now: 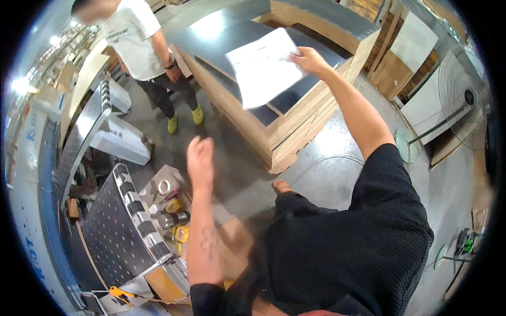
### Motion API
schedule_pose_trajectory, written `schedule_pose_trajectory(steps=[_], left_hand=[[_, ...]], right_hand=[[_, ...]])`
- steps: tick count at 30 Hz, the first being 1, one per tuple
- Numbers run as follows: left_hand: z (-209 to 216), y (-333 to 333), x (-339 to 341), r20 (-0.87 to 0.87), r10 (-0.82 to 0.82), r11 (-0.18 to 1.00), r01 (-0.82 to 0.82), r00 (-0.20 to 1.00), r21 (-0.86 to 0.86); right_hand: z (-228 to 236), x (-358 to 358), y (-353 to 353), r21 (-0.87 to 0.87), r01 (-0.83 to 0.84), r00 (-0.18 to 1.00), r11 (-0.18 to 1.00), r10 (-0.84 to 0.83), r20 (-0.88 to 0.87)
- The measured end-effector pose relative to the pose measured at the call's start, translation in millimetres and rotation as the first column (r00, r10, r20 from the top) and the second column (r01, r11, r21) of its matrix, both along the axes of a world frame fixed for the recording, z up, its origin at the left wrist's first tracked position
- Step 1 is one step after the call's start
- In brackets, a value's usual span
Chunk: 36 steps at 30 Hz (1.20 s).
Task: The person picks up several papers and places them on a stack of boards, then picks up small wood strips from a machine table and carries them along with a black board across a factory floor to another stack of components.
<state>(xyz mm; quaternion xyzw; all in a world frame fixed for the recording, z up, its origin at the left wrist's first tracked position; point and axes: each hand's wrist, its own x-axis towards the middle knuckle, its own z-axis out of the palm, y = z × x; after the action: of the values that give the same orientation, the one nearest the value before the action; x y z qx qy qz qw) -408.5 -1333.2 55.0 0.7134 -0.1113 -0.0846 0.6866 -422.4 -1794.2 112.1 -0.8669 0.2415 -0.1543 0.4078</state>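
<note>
The right hand grips a white rectangular paper sheet by its right edge, above wood-edged, dark-topped panels. The sheet's near edge slants up rightward; its long axis is indeterminable. The left hand's finger state is blurred.

Paper in right hand: white
Panel stack beneath it: dark grey tops, brown wood-grain edges
Tabletop left of left hand: black, pale dots
Wearer's shirt: black
</note>
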Motion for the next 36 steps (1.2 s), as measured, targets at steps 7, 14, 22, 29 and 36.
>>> schedule_pose_trajectory(steps=[7, 14, 22, 29, 36], left_hand=[[4.7, -223.9, 51.6, -0.087, 0.081, 0.807, -0.014, 0.993, 0.590], [-30.4, -211.2, 72.7, 0.071, 0.002, 0.920, -0.030, 0.997, 0.391], [-30.1, -117.1, 129.6, -0.168, 0.066, 0.939, -0.004, 0.984, 0.344], [101.3, -126.6, 165.5, 0.029, -0.132, 0.854, 0.099, 0.991, 0.511], [157.8, -128.1, 219.6, -0.189, -0.136, 0.893, 0.203, 0.972, 0.401]], right_hand=[[-66.4, -84.1, -150.3, 0.147, 0.310, 0.951, 0.939, -0.308, -0.041], [-92.2, -120.3, -227.0, 0.242, 0.436, 0.897, 0.867, -0.440, -0.042], [-103.4, -116.4, -256.8, -0.173, 0.452, 0.885, 0.875, -0.464, -0.032], [-98.0, -129.1, -205.0, -0.169, 0.325, 0.946, 0.931, -0.322, 0.043], [-95.4, -132.5, -145.9, -0.230, 0.297, 0.954, 0.927, -0.298, 0.031]])
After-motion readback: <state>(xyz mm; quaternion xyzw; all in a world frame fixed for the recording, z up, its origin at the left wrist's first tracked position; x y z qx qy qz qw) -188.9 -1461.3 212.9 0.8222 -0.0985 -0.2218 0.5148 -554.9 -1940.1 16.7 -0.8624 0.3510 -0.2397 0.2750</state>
